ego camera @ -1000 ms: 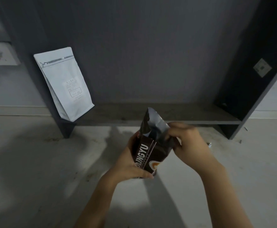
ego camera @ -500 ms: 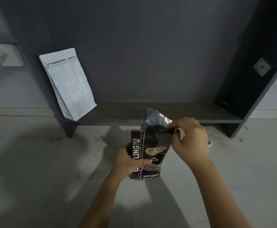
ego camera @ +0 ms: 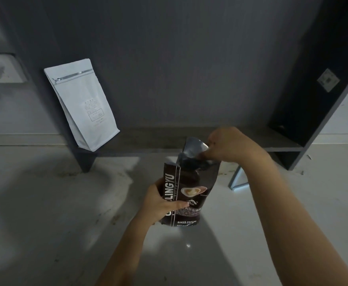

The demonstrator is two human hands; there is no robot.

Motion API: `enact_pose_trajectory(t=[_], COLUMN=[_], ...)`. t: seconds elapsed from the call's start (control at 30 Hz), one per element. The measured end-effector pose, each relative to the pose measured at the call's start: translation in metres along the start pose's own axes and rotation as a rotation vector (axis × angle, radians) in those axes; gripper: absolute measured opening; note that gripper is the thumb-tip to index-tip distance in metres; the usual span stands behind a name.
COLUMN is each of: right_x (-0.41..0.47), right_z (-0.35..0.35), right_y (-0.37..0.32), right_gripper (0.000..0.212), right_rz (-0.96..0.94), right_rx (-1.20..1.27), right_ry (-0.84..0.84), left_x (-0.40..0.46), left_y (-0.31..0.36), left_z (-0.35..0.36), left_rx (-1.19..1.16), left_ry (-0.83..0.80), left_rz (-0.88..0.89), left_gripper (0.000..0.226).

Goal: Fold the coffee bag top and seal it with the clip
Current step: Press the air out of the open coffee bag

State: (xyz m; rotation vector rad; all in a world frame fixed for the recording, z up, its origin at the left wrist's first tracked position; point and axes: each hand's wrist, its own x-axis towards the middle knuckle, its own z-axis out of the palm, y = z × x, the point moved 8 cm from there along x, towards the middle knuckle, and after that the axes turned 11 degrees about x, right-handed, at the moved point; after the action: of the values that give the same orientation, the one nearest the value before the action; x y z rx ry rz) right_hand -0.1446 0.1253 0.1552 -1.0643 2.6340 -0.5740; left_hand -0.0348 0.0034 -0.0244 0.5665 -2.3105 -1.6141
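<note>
A dark brown coffee bag (ego camera: pixel 198 180) with white lettering stands upright at the middle of the view, its base low over the pale tabletop. My left hand (ego camera: pixel 158 203) grips its lower left side. My right hand (ego camera: pixel 231 145) pinches the silver inner flap at the bag's open top, which is crumpled and bent back. A pale grey-blue bar, likely the clip (ego camera: pixel 238 179), lies on the tabletop just right of the bag, partly hidden behind my right forearm.
A white pouch (ego camera: pixel 82 104) leans against the left upright of a dark shelf unit (ego camera: pixel 148 139) behind the bag. The shelf's right side panel (ego camera: pixel 305 100) rises at the far right. The pale tabletop (ego camera: pixel 65 213) spreads all around.
The bag has turned so its printed front faces me and sits more upright. My right hand rose to the top edge, and the silver flap is bent further over.
</note>
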Motion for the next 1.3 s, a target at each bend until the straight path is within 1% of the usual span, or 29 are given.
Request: enact_pose_trajectory(t=[0.03, 0.07, 0.1, 0.17, 0.2, 0.27, 0.3, 0.33, 0.4, 0.43, 0.47, 0.5, 0.53, 0.57, 0.6, 0.63, 0.7, 0.73, 0.8, 0.87, 0.9, 1.0, 1.03, 1.07, 1.17, 1.3], right_x=[0.004, 0.006, 0.007, 0.001, -0.001, -0.002, -0.003, -0.006, -0.015, -0.018, -0.020, -0.022, -0.024, -0.024, -0.023, -0.022, -0.021, -0.021, -0.023, -0.024, -0.023, -0.019, -0.020, -0.020, -0.017, -0.017], right_z=[-0.003, -0.008, -0.014, -0.022, -0.022, -0.019, -0.018, -0.018, -0.011, 0.001, 0.022, 0.046, 0.071, 0.094, 0.112, 0.124, 0.130, 0.124, 0.111, 0.103, 0.107, 0.129, 0.134, 0.133, 0.125, 0.131], right_y=[-0.005, -0.009, -0.009, -0.010, -0.012, -0.012, -0.008, 0.001, 0.027, 0.040, 0.050, 0.056, 0.058, 0.058, 0.057, 0.056, 0.056, 0.054, 0.041, 0.032, 0.032, 0.041, 0.044, 0.046, 0.049, 0.050], right_gripper=[0.028, 0.019, 0.010, 0.002, 0.005, 0.023, 0.026, 0.028, 0.037, 0.039, 0.045, 0.058, 0.070, 0.076, 0.075, 0.069, 0.056, 0.050, 0.041, 0.040, 0.038, 0.032, 0.030, 0.028, 0.027, 0.023], right_rz=[0.014, 0.022, 0.040, 0.071, 0.042, -0.084, -0.151, -0.202, -0.245, -0.247, -0.237, -0.220, -0.202, -0.185, -0.161, -0.141, -0.136, -0.171, -0.305, -0.374, -0.357, -0.192, -0.170, -0.176, -0.216, -0.158], right_rx=[-0.056, -0.083, -0.073, -0.027, -0.013, 0.045, 0.135, 0.285, 0.693, 0.890, 1.030, 1.090, 1.106, 1.124, 1.161, 1.210, 1.236, 1.217, 1.187, 1.181, 1.168, 1.127, 1.144, 1.171, 1.258, 1.206], right_ry=[0.011, 0.065, 0.142, 0.269, 0.293, 0.273, 0.265, 0.263, 0.243, 0.177, 0.077, -0.026, -0.111, -0.156, -0.148, -0.109, 0.024, 0.075, 0.106, 0.140, 0.155, 0.162, 0.168, 0.178, 0.180, 0.189], left_x=[0.000, 0.000, -0.001, -0.003, -0.003, -0.003, -0.003, -0.003, -0.002, -0.002, -0.003, -0.003, -0.003, -0.003, -0.003, -0.003, -0.005, -0.007, -0.010, -0.009, -0.008, -0.008, -0.010, -0.012, -0.011, -0.006], left_y=[0.000, -0.001, -0.002, -0.002, -0.002, 0.000, -0.001, -0.001, -0.002, -0.002, -0.001, 0.002, 0.004, 0.008, 0.012, 0.017, 0.023, 0.027, 0.031, 0.034, 0.031, 0.009, 0.003, 0.002, 0.013, 0.017], left_z=[0.000, 0.000, 0.000, 0.001, 0.001, 0.002, 0.000, -0.001, -0.002, -0.002, -0.002, 0.000, 0.001, 0.003, 0.004, 0.004, 0.002, -0.001, -0.013, -0.020, -0.020, -0.010, -0.006, -0.005, -0.008, -0.005], left_rx=[-0.004, -0.014, -0.032, -0.055, -0.053, -0.066, -0.083, -0.101, -0.123, -0.133, -0.138, -0.144, -0.148, -0.148, -0.141, -0.123, -0.087, -0.076, -0.090, -0.114, -0.112, -0.117, -0.129, -0.138, -0.119, -0.086], left_ry=[0.001, 0.009, 0.019, 0.027, 0.023, 0.027, 0.035, 0.040, 0.037, 0.031, 0.022, 0.014, 0.009, 0.005, 0.006, 0.009, 0.027, 0.048, 0.118, 0.141, 0.142, 0.161, 0.162, 0.163, 0.154, 0.149], left_rz=[0.001, 0.000, -0.002, -0.009, -0.009, 0.001, 0.005, 0.005, 0.004, 0.006, 0.011, 0.016, 0.023, 0.036, 0.051, 0.066, 0.100, 0.124, 0.151, 0.181, 0.176, 0.050, 0.024, 0.034, 0.066, 0.056], left_gripper=[0.051, 0.048, 0.045, 0.045, 0.044, 0.044, 0.045, 0.046, 0.046, 0.045, 0.044, 0.043, 0.042, 0.040, 0.040, 0.040, 0.039, 0.041, 0.045, 0.041, 0.037, 0.029, 0.027, 0.029, 0.046, 0.045])
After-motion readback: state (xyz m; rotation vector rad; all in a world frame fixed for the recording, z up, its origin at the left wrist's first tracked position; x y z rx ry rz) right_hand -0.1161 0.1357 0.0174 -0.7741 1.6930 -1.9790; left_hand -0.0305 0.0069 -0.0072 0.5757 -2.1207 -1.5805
